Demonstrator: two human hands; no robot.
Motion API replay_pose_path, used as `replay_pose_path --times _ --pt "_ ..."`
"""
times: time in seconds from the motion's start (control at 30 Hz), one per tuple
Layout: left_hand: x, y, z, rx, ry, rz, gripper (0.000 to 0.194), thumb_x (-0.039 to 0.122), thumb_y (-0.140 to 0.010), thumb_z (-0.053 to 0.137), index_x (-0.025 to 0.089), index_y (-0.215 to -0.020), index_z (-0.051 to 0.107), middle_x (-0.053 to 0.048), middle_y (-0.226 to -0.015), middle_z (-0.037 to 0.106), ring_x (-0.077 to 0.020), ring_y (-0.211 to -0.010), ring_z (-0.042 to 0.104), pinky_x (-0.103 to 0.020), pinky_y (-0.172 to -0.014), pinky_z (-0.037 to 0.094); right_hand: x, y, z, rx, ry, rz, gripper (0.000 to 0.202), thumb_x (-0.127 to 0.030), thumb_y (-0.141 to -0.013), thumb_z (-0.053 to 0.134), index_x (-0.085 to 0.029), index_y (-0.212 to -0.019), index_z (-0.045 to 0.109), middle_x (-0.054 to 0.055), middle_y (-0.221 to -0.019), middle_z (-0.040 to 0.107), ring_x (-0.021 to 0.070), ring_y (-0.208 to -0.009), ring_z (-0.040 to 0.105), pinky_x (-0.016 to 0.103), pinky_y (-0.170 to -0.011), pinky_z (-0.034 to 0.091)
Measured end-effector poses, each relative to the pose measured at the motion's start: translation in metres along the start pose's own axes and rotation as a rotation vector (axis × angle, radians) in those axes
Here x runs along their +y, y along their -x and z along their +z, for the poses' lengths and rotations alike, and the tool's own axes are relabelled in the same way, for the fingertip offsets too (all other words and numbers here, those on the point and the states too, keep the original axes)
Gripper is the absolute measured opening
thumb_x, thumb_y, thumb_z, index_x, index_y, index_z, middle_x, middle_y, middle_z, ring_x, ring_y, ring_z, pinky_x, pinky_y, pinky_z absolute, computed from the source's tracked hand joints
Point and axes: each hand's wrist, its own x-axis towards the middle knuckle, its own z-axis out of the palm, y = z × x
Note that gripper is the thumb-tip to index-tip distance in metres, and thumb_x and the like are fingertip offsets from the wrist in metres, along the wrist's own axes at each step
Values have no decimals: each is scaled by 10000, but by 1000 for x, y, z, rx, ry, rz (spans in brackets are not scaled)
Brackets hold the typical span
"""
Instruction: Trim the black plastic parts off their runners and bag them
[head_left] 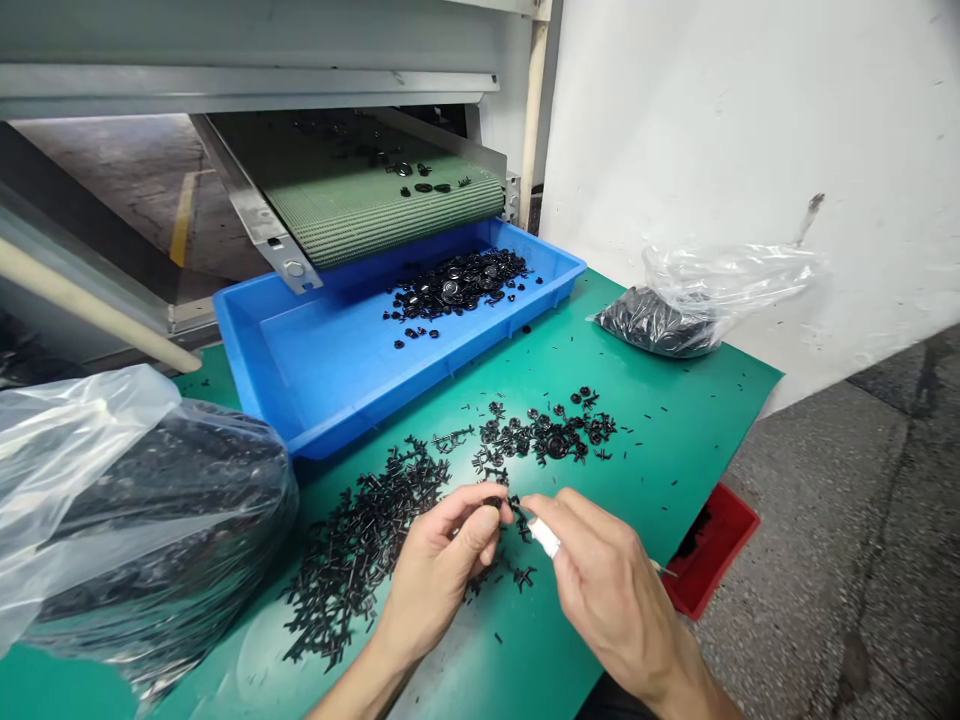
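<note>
Black plastic part (492,502), lower centre: left hand (442,552) is pinching it between fingers; right hand (611,575) is curling fingers around white piece (545,538); uneven pressure may be risking a dropped part.

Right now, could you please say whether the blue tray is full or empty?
Partly filled: black parts cover only some of the blue tray.

I see a person whose left hand (442,550) and right hand (607,575) are bare, the left forearm (367,680) and right forearm (694,690) likewise. Beneath the right one shows a patch of plain dark material (619,698), apparently clothing, its cut hidden from me.
</note>
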Motion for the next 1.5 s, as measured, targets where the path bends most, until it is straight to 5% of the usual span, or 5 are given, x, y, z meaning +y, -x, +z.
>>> replay_pose_path --times 0.57,0.9,1.1,1.3,1.5 --pt "0 6 10 248 -199 47 164 321 -763 710 208 -881 728 41 -515 551 -116 -484 475 -231 -502 385 -24 0 29 121 264 -11 305 -45 -904 377 -122 -1132 565 77 -829 606 201 -688 597 306 -594 412" --pt "17 -9 -22 -11 -487 78 203 361 -861 605 198 -915 714 30 -538 475 -133 -505 414 -240 -481 318 10 -38 14 -336 -219 130 245 -1 -788 399 -195 -650 457 -67 -539 401 83 -508 356 237 -503 234" --pt "27 -23 -37 141 -81 12 170 322 -850 629 188 -954 645 -5 -755 572 -73 -487 362 -202 -434 245 24 -46 15 -180 -55 155 258 -21 -852 389 -182 -835 590 -21 -724 541 96 -624 457 240 -571 291" --pt "30 -25 -34 141 296 -95 168 268 -851 576 150 -731 584 20 -668 518 -28 -409 263 -145 -354 180 10 -59 21 -303 135 25 331 -40 -881 414 -233 -1016 648 5 -869 541 105 -656 506 244 -581 328" --pt "32 -23 -33 162 418 -142 235 353 -841 634 150 -731 588 22 -675 510 -31 -428 291 -111 -317 180 -1 -79 29 -422 351 -84 251 -46 -867 435 -180 -862 648 39 -861 556 90 -528 474 262 -490 257"
